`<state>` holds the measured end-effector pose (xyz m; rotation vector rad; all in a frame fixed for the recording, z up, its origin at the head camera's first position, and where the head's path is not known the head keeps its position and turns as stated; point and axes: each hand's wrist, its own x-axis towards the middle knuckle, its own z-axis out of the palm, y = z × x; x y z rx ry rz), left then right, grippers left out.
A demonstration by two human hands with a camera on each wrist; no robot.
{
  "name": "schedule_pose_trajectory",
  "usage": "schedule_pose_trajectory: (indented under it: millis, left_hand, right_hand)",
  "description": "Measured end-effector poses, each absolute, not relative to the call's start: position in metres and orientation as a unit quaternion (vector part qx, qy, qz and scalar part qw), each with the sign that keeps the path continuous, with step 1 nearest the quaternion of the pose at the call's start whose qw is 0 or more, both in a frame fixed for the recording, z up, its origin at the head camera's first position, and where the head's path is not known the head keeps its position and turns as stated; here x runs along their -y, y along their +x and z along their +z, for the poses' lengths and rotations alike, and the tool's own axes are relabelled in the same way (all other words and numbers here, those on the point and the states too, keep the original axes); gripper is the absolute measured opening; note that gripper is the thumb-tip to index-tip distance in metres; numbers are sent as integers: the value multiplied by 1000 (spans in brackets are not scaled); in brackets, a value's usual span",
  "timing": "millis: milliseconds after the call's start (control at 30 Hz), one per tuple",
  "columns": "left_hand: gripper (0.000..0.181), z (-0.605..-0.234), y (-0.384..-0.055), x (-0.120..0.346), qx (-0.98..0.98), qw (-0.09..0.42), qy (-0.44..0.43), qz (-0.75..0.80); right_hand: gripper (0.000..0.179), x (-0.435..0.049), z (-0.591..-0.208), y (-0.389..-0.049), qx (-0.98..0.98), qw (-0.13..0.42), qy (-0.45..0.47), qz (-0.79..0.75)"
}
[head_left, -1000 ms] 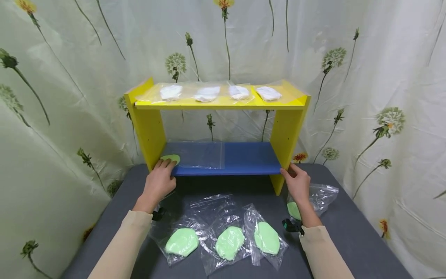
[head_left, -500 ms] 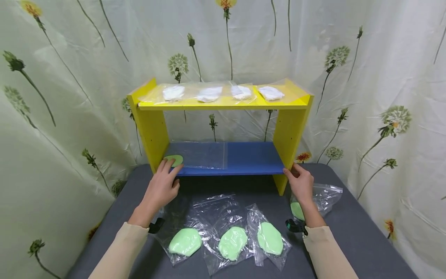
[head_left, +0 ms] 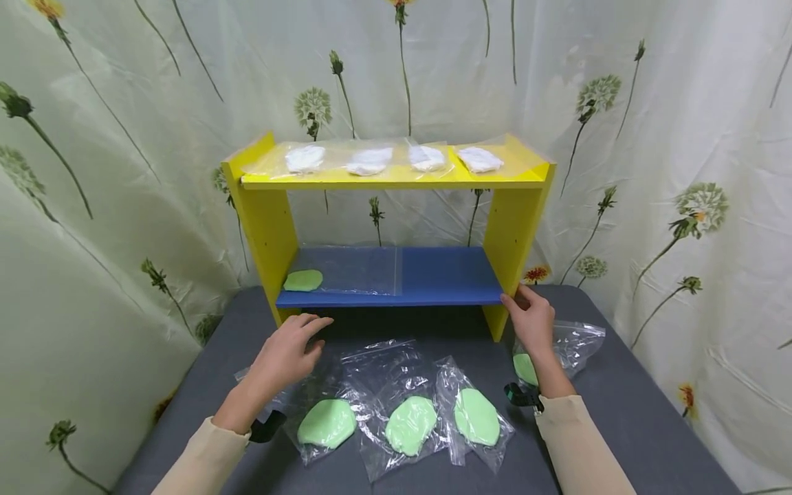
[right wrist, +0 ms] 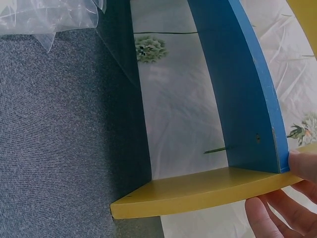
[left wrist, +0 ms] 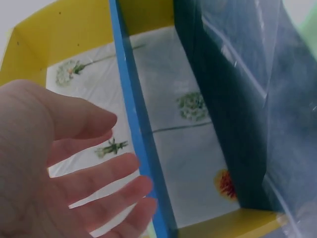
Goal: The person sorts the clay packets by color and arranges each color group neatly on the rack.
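Observation:
My left hand hangs in front of the blue shelf board, its fingers spread and holding nothing. The left wrist view shows the same hand near the board's edge. On that board, at the left end, lies a zip bag with a flat light-green doughy piece inside. My right hand grips the yellow shelf unit at its right side panel. In the right wrist view the thumb sits at the blue board's end, with fingers around the panel's outer side.
Three bagged green pieces lie along the front of the dark grey table. Another zip bag with a green piece is partly behind my right forearm. Several bagged white pieces rest on the top yellow board. A flowered curtain hangs behind.
My left hand has let go of the bagged green piece on the blue board and drawn down and back from it. The right hand keeps its grip on the side panel.

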<state>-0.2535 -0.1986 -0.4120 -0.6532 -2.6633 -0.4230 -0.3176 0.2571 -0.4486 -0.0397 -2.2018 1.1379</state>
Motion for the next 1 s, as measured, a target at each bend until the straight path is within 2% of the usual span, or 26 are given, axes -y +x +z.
schedule_pose_trajectory:
  millis: [467, 667, 800, 900, 1000]
  left_hand:
    - [36, -452, -215, 195, 940, 46, -290, -175]
    - [48, -471, -201, 187, 944, -1, -290, -157]
    - [67, -484, -192, 180, 955, -14, -268, -129]
    - [79, -492, -188, 176, 961, 1, -252, -116]
    - [82, -497, -187, 173, 963, 24, -245, -107]
  right_hand:
    - [38, -257, -449, -318, 840, 328, -13, 432]
    - [38, -258, -452, -317, 839, 329, -14, 433]
    - [39, -257, -453, -318, 844, 323, -18, 428]
    - [38, -257, -452, -318, 842, 323, -18, 432]
    - [38, -256, -450, -317, 838, 327, -18, 437]
